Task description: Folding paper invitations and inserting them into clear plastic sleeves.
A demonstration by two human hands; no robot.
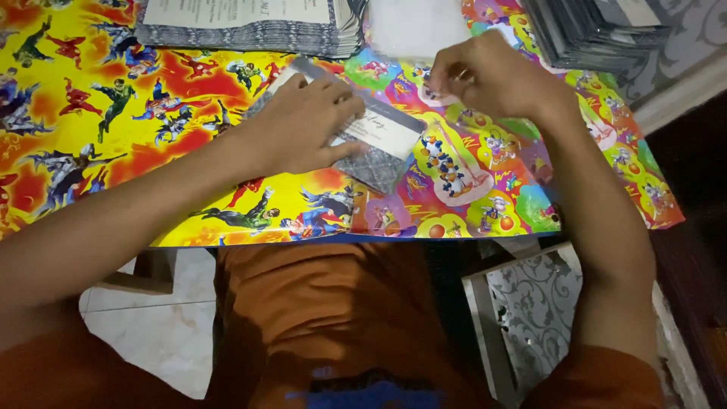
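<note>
1. Nearest me, my left hand [303,125] lay flat, fingers spread, pressing the patterned card [371,140] onto the worktop [91,113] at centre.
2. My right hand [492,76], farther right, pinched closed; I couldn't tell on what.

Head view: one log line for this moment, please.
left hand flat on patterned card | right hand pinching something small, unclear | card stacks behind

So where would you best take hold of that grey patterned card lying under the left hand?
Probably by the free lower-right corner of the grey patterned card, coming in from the right. It lies flat and tilted on the table, and the left hand covers its upper-left part.
</note>
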